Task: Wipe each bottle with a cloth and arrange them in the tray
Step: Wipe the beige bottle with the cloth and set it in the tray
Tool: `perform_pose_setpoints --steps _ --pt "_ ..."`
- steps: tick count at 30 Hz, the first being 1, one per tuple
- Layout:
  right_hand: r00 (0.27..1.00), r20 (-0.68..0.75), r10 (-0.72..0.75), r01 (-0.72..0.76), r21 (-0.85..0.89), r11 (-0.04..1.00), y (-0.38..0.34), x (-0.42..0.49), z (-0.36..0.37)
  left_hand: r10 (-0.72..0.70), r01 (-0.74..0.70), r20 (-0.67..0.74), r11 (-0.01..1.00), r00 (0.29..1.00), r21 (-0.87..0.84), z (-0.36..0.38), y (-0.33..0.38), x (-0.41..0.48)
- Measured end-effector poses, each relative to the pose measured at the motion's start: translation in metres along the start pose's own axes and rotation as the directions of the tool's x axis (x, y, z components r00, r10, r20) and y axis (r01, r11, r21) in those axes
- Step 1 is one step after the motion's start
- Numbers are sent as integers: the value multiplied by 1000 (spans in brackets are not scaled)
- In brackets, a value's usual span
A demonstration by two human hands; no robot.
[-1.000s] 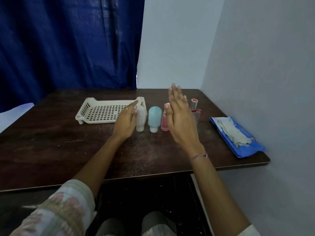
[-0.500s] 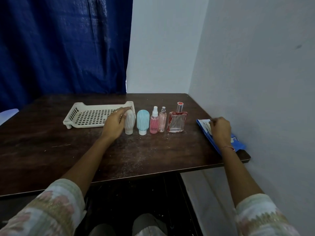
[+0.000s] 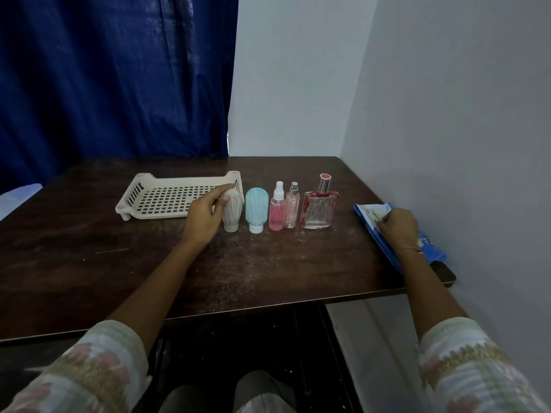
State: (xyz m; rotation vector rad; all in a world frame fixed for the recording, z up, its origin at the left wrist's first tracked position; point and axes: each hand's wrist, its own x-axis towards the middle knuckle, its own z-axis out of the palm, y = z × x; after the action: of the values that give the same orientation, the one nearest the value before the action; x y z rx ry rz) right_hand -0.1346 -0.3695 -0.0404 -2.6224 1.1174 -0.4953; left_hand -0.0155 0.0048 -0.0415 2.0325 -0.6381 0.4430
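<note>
Several bottles stand in a row on the dark table: a white ribbed bottle (image 3: 233, 210), a teal ribbed bottle (image 3: 256, 209), a pink spray bottle (image 3: 277, 207), a slimmer pink spray bottle (image 3: 292, 205) and a red-edged glass perfume bottle (image 3: 319, 206). My left hand (image 3: 205, 214) wraps around the white bottle, which stands on the table. A cream perforated tray (image 3: 167, 200) sits left of the row with nothing in it. At the right edge, my right hand (image 3: 398, 224) pinches a white cloth (image 3: 376, 211) lying on a blue sheet (image 3: 430, 251).
The brown table (image 3: 149, 263) is dusty with white specks in front of the bottles. A white wall rises close along the right side. A dark blue curtain hangs behind the table. The blue sheet overhangs the table's right corner.
My right hand swung from in front of the bottles to the cloth at the right and closed on it. My left hand stayed on the white bottle.
</note>
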Motion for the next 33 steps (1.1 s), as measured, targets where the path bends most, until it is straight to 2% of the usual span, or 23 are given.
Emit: perform_pose_setpoints --steps 9,14,19,21,22,24,26,28,30,33 --pt "989 -136 52 -18 236 972 20 5 -1 32 -33 -46 999 998 -22 -5 0 -6" --pt "941 -333 62 39 291 956 14 -7 -13 31 -34 -69 999 997 -39 -11 -4 -9" --pt "894 -434 113 64 372 926 1 -13 -30 50 -56 -97 997 994 -51 -16 -1 -13" --pt "910 -375 177 58 538 841 -8 -18 -34 60 -67 -108 996 992 -66 -18 0 -16" --pt "930 -298 216 34 654 755 -13 -20 -35 56 -64 -111 995 992 -73 -18 1 -18" --pt "964 -78 253 -68 850 522 -25 -26 -38 35 -46 -118 995 992 -90 -19 0 -22" --pt "980 111 168 -156 946 283 -39 -41 -43 18 -32 -133 994 991 -109 -19 -1 -26" --pt "984 178 27 -180 979 93 -58 -64 -49 17 -35 -148 992 989 -120 -19 -3 -30" --pt "987 148 -56 -147 989 22 -80 -88 -51 16 -38 -159 990 987 -139 -18 -3 -34" --pt "988 65 -138 -57 997 58 -120 -123 -43 -12 -17 -169 986 985 -164 -18 0 -37"
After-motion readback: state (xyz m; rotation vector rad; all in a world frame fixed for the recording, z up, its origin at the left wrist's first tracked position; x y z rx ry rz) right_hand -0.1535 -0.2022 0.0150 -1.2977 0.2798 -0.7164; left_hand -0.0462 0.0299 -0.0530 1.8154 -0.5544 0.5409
